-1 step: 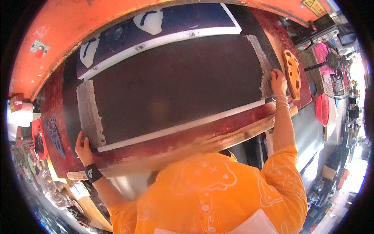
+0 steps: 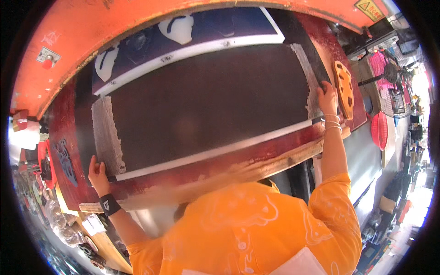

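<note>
The dark sheet [image 2: 206, 105] is lying lengthwise between your left hand [image 2: 97, 176], fingers parted at its near corner, and your right hand [image 2: 327, 97], curling farther up the opposite end; whether either is gripping, I can't tell.

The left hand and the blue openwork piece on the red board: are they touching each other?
Apart. The head view shows a strip of surface between the left hand and the blue openwork piece, which lies farther left.

A dark sheet [image 2: 206, 105] lies flat on the red board [image 2: 275, 150], greyish strips [image 2: 108, 135] at both ends.
</note>
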### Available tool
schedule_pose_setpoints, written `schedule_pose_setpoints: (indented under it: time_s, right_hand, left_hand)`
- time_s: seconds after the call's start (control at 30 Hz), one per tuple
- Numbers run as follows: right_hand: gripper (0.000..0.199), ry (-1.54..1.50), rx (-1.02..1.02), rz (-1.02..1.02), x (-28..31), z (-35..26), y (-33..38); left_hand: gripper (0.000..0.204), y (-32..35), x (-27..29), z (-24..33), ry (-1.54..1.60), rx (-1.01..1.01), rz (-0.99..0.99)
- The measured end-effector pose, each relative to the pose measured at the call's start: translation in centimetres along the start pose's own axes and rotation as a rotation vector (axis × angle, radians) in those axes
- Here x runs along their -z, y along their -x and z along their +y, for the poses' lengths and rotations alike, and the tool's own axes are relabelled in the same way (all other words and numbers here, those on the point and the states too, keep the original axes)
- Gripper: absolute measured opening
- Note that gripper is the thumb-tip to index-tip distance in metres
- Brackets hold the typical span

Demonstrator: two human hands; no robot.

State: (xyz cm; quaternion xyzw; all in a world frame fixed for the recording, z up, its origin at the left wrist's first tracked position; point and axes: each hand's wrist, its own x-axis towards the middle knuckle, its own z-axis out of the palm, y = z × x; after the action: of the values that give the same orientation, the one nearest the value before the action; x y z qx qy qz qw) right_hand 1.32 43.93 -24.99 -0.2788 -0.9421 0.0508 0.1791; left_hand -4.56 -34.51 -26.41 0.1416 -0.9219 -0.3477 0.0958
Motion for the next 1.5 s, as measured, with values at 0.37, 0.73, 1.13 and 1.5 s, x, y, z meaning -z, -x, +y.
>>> schedule_pose_setpoints:
  time_s: [0.37,0.73,1.13,1.5]
  right_hand:
    - [0.056,-0.438,0.064,0.016,-6.0,-14.2,-11.7]
    - [0.055,-0.300,-0.081,-0.125,-5.0,-17.5,-14.9]
    - [0.043,-0.395,0.130,-0.006,-5.7,-8.9,-11.7]
    - [0.047,-0.072,-0.123,-0.072,-4.5,-3.3,-8.8]
  left_hand:
    - [0.049,-19.9,-11.9,7.6,0.159,-0.161,0.109]
    - [0.044,-19.9,-10.8,12.3,0.092,-0.164,0.152]
    - [0.036,-17.5,-7.9,5.5,-0.080,-0.358,0.127]
    - [0.050,-14.6,-7.1,6.3,-0.369,-0.141,0.116]
